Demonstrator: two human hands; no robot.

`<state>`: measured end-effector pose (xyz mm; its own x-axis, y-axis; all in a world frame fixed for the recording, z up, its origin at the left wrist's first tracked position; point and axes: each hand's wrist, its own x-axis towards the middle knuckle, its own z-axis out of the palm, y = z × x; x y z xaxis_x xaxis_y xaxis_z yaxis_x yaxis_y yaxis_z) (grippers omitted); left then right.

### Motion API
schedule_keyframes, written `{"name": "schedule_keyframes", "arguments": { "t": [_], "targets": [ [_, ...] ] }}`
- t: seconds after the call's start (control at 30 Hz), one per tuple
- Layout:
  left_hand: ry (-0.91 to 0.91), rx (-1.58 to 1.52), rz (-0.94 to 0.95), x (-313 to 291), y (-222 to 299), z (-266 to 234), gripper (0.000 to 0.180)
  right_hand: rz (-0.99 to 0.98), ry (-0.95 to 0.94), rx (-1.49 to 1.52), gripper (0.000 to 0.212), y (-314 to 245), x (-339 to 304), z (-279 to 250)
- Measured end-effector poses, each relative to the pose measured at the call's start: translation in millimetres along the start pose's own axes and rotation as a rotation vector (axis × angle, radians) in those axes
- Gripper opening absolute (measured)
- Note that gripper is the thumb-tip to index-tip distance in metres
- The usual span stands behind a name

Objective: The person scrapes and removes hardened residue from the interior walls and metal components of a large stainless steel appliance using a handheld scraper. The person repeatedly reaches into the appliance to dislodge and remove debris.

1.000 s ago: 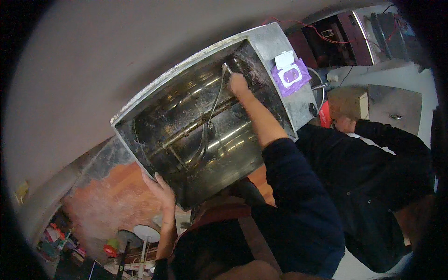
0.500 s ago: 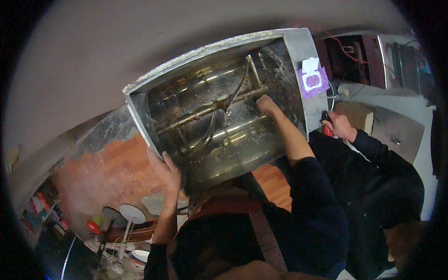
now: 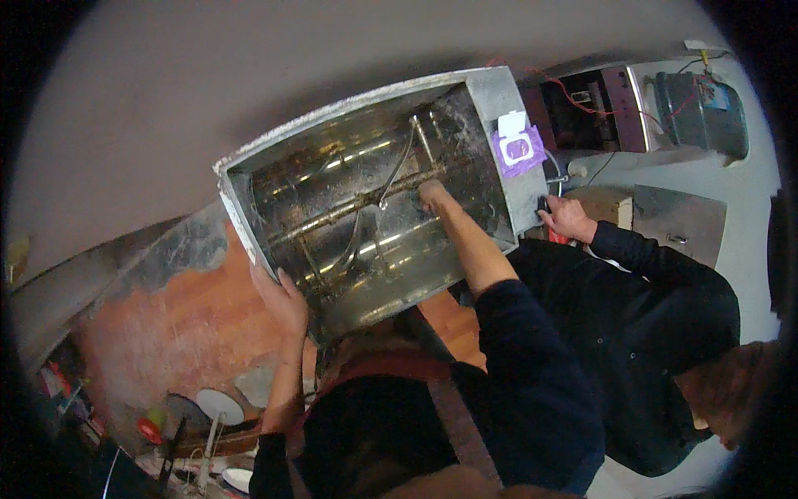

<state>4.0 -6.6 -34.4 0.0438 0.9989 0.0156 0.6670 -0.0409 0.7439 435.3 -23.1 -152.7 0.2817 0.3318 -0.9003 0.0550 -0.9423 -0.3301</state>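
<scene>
Right, metal trough [image 3: 490,100]: a big rectangular steel box, open side facing the camera, up against the grey wall. Inside, a horizontal shaft [image 3: 349,208] runs end to end with bent mixing bars [image 3: 399,162] coming off it. Inner walls are shiny and smeared with residue.

Right hand [image 3: 432,195] is deep inside, closed around the shaft near its middle; fingers look wrapped, though how tightly I cannot tell. Forearm is bare, with the dark sleeve [image 3: 524,358] pushed up to the elbow.

Left hand [image 3: 283,299] is on the trough's lower-left edge, palm flat, fingers spread over the rim, not closed around anything.

Just beside the trough on its right end sits a purple wipes pack [image 3: 517,148], lid flipped open. A second person in dark clothes stands at the right, one hand [image 3: 567,218] touching the trough's right side near a red part [image 3: 557,238]. Behind them are a dark open cabinet [image 3: 586,108] with red wires and a grey drum [image 3: 698,104]. Lower left are an orange patched wall [image 3: 174,324] and white dishes [image 3: 220,406].
</scene>
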Motion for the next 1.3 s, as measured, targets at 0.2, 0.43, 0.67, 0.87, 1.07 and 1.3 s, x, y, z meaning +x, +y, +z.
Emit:
{"name": "schedule_keyframes", "arguments": {
  "t": [0.2,0.43,0.67,0.87,1.07,1.3],
  "targets": [
    [0.04,0.111,0.02,-4,-12,-13,0.052,-0.558,0.432,-0.248,0.027,-25,-120,-1],
    [0.046,0.178,0.02,1,-22,-5,0.049,-0.786,0.562,-0.221,0.021,1,-256,53],
    [0.034,0.097,-0.049,9,3,-8,0.046,-0.902,0.293,-0.076,0.016,44,-346,152],
    [0.079,0.114,0.013,9,-7,-8,0.048,-1.01,0.276,-0.101,0.016,45,-357,158],
    [-0.009,0.14,-0.073,9,2,-10,0.049,-0.99,0.361,-0.115,0.018,47,-362,154],
    [0.047,0.108,-0.033,10,-3,-6,0.051,-0.971,0.289,-0.193,0.014,41,-377,156]
  ]
}}
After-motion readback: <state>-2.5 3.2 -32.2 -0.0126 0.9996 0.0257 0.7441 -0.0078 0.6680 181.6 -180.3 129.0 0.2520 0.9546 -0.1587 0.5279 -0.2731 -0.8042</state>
